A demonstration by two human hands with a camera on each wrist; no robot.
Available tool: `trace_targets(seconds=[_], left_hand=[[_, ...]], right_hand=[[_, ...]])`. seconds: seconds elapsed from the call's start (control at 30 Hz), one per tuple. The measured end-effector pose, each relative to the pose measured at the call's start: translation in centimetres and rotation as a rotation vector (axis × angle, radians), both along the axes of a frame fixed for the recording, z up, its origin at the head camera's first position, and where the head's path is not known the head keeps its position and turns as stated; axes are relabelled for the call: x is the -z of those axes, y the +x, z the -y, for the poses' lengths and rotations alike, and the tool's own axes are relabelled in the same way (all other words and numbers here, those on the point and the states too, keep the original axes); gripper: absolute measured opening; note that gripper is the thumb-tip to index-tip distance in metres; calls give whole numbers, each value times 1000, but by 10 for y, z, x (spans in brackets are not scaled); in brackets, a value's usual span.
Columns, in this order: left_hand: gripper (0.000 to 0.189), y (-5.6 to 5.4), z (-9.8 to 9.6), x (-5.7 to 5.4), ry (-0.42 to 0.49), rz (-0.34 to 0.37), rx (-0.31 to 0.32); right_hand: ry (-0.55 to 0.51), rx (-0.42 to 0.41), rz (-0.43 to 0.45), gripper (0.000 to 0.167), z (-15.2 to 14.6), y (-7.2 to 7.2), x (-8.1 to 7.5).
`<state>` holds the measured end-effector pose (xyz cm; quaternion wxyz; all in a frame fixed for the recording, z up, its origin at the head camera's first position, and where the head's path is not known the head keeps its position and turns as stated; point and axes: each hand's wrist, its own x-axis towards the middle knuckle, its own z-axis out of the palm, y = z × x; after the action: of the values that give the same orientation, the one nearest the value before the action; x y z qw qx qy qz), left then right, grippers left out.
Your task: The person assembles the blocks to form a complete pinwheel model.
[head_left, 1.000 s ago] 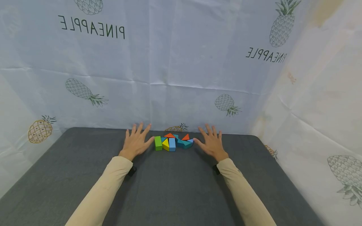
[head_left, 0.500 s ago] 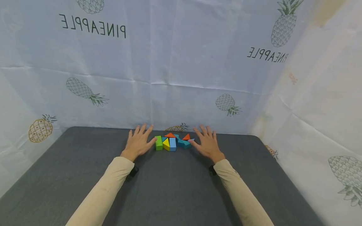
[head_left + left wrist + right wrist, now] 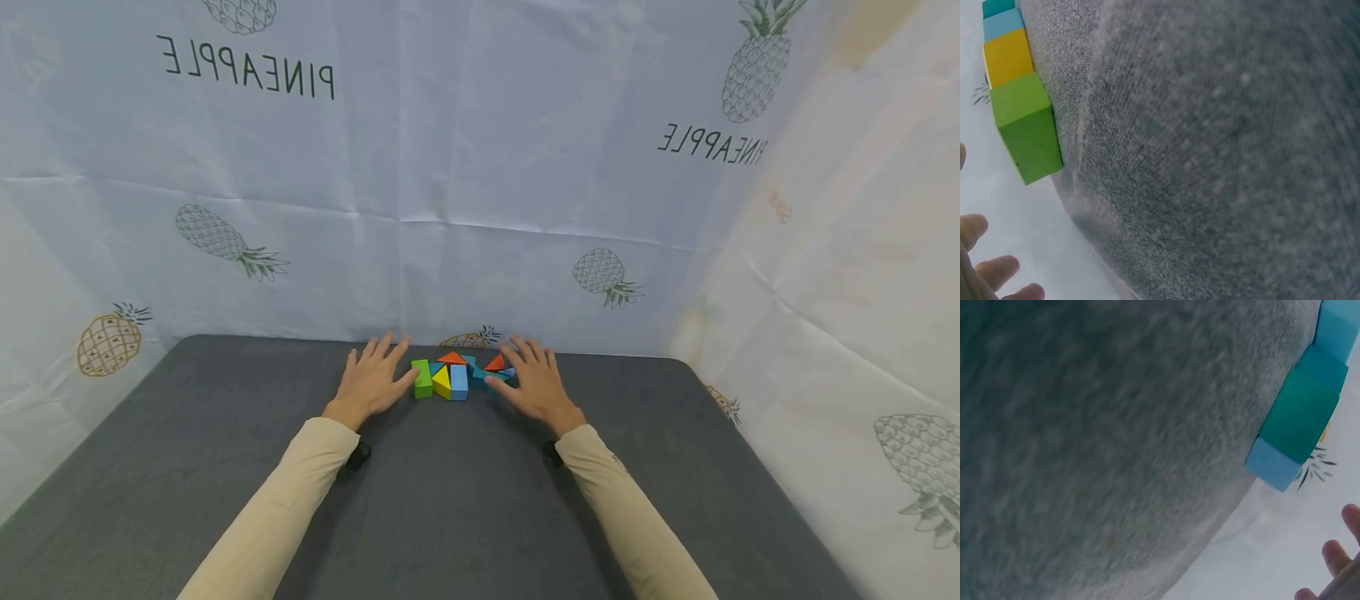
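A cluster of coloured toy blocks sits near the table's far edge in the head view. At its left end is a green block [image 3: 423, 380], with a yellow triangular block [image 3: 442, 382] and a light blue block [image 3: 459, 383] beside it. Two red triangular blocks [image 3: 452, 358] lie behind, and teal blocks [image 3: 1302, 412] make up the right part. My left hand [image 3: 369, 382] has its fingers spread, the thumb overlapping the green block's edge. My right hand [image 3: 536, 385] is spread too, its thumb over the teal blocks in the head view. Neither hand grips anything.
The dark grey table [image 3: 450, 500] stretches toward me. Right behind the blocks hangs a pale curtain [image 3: 465, 167] printed with pineapples, continuing along both sides. A dark camera [image 3: 358, 455] is strapped at each wrist.
My right hand has moved left, from beside the blocks to over their right end. My left hand has shifted slightly right. The blocks look unmoved.
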<state>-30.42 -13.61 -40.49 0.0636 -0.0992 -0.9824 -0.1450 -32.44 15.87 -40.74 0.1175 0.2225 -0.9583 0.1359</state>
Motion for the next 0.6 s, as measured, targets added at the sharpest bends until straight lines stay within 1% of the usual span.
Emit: trace_targets(seconds=[0.2,0.37,0.6], left_hand=[[67,0,-2,0,5,12,12],[66,0,-2,2,9,18,21],[66,0,-6,3,37,42,20]], right_hand=[[18,-32,22,70,9,-2,2],[38,-44,30,71,16,-2,3],[19,-77,23,69,22,0,4]])
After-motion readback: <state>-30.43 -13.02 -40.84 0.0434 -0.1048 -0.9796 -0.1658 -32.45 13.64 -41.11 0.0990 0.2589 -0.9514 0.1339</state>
